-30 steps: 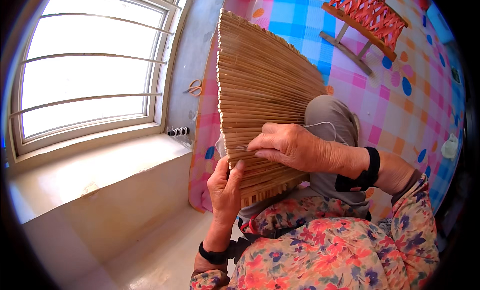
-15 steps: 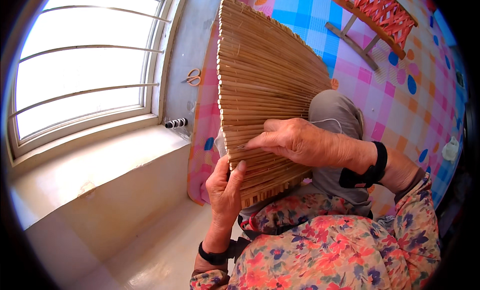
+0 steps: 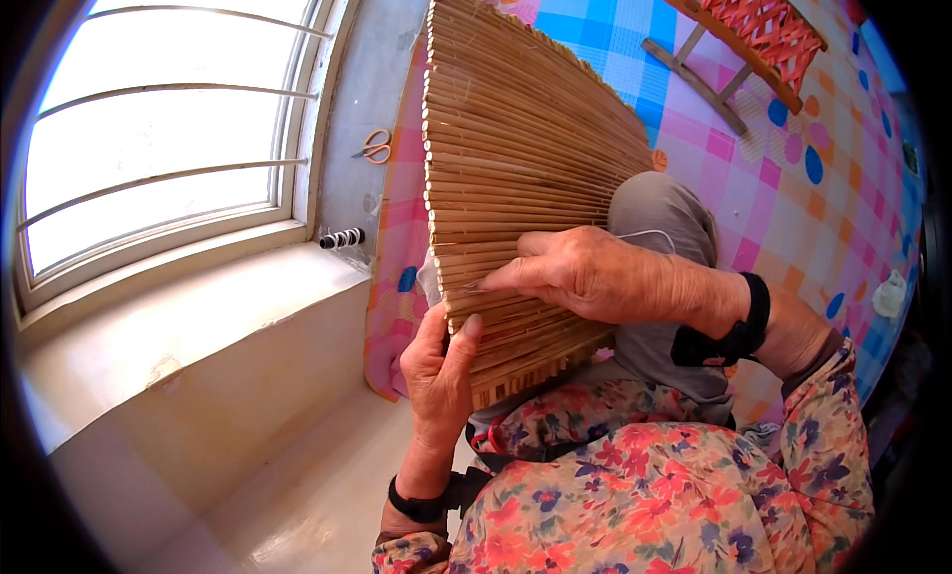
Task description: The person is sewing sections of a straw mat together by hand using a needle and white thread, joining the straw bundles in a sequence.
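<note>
A mat of thin tan sticks point(image 3: 521, 113) lies across my lap, against my grey-clad knee point(image 3: 659, 207). My left hand point(image 3: 436, 381) grips its near left edge, thumb on top. My right hand point(image 3: 585, 277) is closed in a pinch on a thin needle point(image 3: 474, 287) over the sticks, close to that edge and just above my left thumb. A white thread point(image 3: 662, 235) loops behind my right hand toward my knee. The needle's tip is too small to make out.
Orange-handled scissors point(image 3: 377, 146) and a black-and-white spool point(image 3: 342, 238) lie by the barred window point(image 3: 159, 128) and its sill point(image 3: 178, 326). A wooden frame with red woven strips point(image 3: 744, 39) lies on the checked plastic covering point(image 3: 754, 197). A pale crumpled item point(image 3: 890, 291) is at the right.
The view has shifted slightly, so the scene sits higher. My right hand has moved very little, its index finger a touch nearer the mat's left edge. My left grip is unchanged.
</note>
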### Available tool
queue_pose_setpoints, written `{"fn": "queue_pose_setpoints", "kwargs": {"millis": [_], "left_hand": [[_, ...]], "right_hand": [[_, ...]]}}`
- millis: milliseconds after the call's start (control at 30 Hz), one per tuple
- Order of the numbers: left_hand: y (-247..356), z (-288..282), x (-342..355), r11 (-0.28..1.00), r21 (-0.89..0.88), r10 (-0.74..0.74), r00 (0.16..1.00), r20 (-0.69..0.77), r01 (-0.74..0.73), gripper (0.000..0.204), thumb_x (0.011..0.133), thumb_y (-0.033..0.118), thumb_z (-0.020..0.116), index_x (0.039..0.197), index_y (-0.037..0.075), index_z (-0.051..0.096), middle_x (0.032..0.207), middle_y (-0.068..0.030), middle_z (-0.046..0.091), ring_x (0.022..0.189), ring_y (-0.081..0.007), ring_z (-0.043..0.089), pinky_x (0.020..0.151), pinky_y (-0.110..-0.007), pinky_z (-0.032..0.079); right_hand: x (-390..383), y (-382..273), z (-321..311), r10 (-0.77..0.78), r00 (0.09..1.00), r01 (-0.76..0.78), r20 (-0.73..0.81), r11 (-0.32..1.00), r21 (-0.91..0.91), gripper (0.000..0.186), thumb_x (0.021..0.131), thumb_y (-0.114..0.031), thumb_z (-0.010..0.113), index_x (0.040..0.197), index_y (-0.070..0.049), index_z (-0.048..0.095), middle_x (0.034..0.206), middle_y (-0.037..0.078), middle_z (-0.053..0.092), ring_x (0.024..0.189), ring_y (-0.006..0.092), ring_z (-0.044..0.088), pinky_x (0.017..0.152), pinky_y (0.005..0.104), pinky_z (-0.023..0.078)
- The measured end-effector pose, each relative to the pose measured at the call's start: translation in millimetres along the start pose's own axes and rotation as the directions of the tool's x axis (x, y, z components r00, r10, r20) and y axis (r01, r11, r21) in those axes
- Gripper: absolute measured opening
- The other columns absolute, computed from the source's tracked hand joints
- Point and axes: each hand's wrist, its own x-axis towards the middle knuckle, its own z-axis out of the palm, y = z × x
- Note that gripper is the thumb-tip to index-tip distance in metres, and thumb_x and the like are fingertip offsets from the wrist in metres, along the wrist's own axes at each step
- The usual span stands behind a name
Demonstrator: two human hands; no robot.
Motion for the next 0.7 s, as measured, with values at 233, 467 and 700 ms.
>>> {"fn": "queue_pose_setpoints", "kwargs": {"millis": [233, 467, 700], "left_hand": [[-2.5, -0.2, 0.5, 1.0, -0.027, -0.007, 1.0, 0.0, 0.007, 0.027, 0.098, 0.012, 0.059, 0.121, -0.003, 0.058, 0.102, -0.0024, 0.065, 0.092, -0.0069, 0.056, 0.084, -0.022, 0.046], [-3.8, -1.5, 1.9, 1.0, 0.011, 0.007, 1.0, 0.002, -0.007, 0.027, 0.097, 0.012, 0.06, 0.121, -0.003, 0.059, 0.102, -0.0031, 0.066, 0.092, -0.0067, 0.056, 0.083, -0.022, 0.047], [-1.9, -3.4, 1.2, 1.0, 0.023, 0.002, 1.0, 0.001, -0.002, 0.026, 0.097, 0.012, 0.06, 0.119, -0.002, 0.06, 0.101, -0.0019, 0.065, 0.091, -0.007, 0.056, 0.082, -0.022, 0.046]], "right_hand": [[1.3, -1.4, -2.1, 0.015, 1.0, -0.015, 0.023, 1.0, 0.017, 0.039, 0.087, -0.001, 0.056, 0.124, -0.013, 0.061, 0.091, 0.015, 0.061, 0.084, 0.0363, 0.063, 0.072, 0.0419, 0.052], [4.2, -3.8, -7.9, 0.02, 0.998, -0.023, 0.063, 0.999, 0.043, 0.037, 0.089, -0.002, 0.055, 0.124, -0.011, 0.06, 0.094, 0.015, 0.062, 0.087, 0.0361, 0.063, 0.074, 0.0416, 0.053], [6.9, -4.9, -9.2, 0.011, 0.997, -0.014, 0.074, 0.999, 0.049, 0.037, 0.088, -0.002, 0.056, 0.124, -0.01, 0.061, 0.094, 0.015, 0.062, 0.088, 0.036, 0.063, 0.075, 0.0419, 0.053]]}}
